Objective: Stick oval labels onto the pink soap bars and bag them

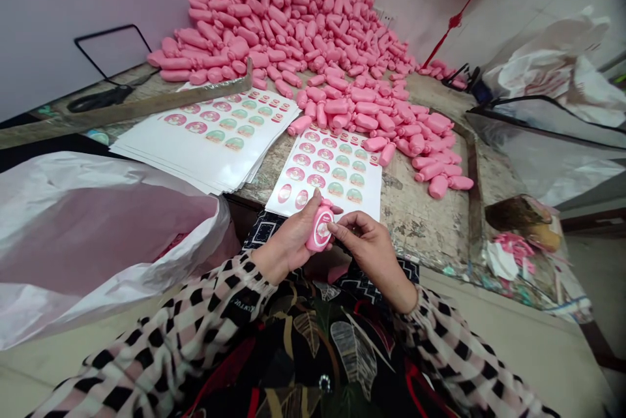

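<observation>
Above my lap, my left hand (pixel 291 238) is closed around a small pink plastic bottle (pixel 312 244), tilted with its neck upward. An oval pink and white sticker (pixel 321 227) lies over the bottle's front. My right hand (pixel 369 248) has its fingers curled, and its thumb tip presses on the sticker's right edge; its fingertips are partly hidden. Just beyond both hands lies a sheet of stickers (pixel 374 199) with rows of pink and green ovals. The sheet's lower left corner shows bare backing beside two pink ovals.
Pink bottles (pixel 293 20) are heaped at the back of the worn table (pixel 401 209). A stack of sticker sheets (pixel 171 157) lies left, under a wooden strip (pixel 195 100). An open white bag (pixel 98 229) stands at left. Scraps (pixel 516 252) lie at right, near a clear bag (pixel 542 137).
</observation>
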The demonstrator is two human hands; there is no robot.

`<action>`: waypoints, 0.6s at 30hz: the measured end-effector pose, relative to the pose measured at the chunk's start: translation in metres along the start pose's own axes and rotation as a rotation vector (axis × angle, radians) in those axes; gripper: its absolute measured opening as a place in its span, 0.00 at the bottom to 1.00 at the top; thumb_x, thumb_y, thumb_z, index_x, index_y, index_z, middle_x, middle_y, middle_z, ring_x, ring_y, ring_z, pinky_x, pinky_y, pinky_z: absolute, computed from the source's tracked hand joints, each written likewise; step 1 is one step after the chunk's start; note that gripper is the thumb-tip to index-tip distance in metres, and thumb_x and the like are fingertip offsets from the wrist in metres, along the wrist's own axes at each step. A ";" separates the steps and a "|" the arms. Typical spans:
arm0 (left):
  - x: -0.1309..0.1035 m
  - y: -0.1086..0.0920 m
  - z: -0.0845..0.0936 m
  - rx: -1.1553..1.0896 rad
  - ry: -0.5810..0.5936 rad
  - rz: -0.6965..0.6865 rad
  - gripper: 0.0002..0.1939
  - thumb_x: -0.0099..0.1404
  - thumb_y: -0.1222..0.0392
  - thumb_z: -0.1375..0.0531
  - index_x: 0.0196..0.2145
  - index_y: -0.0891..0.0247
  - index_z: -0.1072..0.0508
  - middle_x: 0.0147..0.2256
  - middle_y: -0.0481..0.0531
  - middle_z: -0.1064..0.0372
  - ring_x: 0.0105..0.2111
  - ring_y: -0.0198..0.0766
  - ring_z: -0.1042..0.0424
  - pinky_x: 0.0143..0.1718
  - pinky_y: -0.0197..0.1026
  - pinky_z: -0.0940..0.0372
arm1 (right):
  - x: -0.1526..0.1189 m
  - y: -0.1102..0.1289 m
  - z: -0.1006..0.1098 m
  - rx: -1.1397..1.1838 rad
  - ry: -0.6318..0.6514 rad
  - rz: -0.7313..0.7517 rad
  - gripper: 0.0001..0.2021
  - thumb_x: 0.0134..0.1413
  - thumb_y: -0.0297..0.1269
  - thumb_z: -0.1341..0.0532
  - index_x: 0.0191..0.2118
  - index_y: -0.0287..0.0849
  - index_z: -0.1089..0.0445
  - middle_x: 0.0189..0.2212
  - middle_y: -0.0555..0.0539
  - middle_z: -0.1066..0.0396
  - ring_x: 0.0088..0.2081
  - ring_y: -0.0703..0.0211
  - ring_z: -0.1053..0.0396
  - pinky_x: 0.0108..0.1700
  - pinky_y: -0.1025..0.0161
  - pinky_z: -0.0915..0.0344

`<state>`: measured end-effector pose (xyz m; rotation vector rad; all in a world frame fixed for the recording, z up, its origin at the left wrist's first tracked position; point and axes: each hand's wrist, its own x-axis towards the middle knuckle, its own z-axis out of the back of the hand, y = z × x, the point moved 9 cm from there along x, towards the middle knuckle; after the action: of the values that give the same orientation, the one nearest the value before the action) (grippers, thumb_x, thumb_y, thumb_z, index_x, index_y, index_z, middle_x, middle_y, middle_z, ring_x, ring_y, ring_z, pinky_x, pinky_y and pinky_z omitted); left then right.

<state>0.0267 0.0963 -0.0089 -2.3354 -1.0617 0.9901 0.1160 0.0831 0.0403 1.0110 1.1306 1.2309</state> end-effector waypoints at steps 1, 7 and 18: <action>0.000 -0.001 -0.001 -0.001 0.000 -0.005 0.23 0.59 0.40 0.46 0.34 0.66 0.28 0.22 0.48 0.38 0.17 0.30 0.37 0.16 0.34 0.37 | 0.000 -0.001 0.000 -0.023 0.000 0.005 0.11 0.46 0.44 0.36 0.28 0.41 0.33 0.20 0.53 0.31 0.24 0.64 0.34 0.29 0.66 0.39; -0.001 -0.002 -0.004 0.005 0.013 -0.009 0.24 0.61 0.40 0.48 0.35 0.66 0.29 0.24 0.49 0.36 0.18 0.31 0.36 0.16 0.35 0.37 | 0.000 0.000 0.004 -0.190 -0.034 0.087 0.12 0.49 0.47 0.38 0.28 0.42 0.31 0.23 0.50 0.30 0.26 0.62 0.33 0.31 0.63 0.38; -0.007 0.003 -0.007 0.089 0.019 0.010 0.29 0.61 0.37 0.52 0.41 0.65 0.30 0.18 0.47 0.39 0.16 0.31 0.36 0.15 0.33 0.40 | -0.014 0.033 0.018 -0.868 -0.156 0.265 0.16 0.50 0.54 0.42 0.31 0.45 0.29 0.31 0.48 0.31 0.32 0.58 0.34 0.33 0.62 0.43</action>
<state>0.0302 0.0888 -0.0027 -2.2758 -0.9796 0.9955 0.1277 0.0727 0.0774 0.5685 0.2594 1.6082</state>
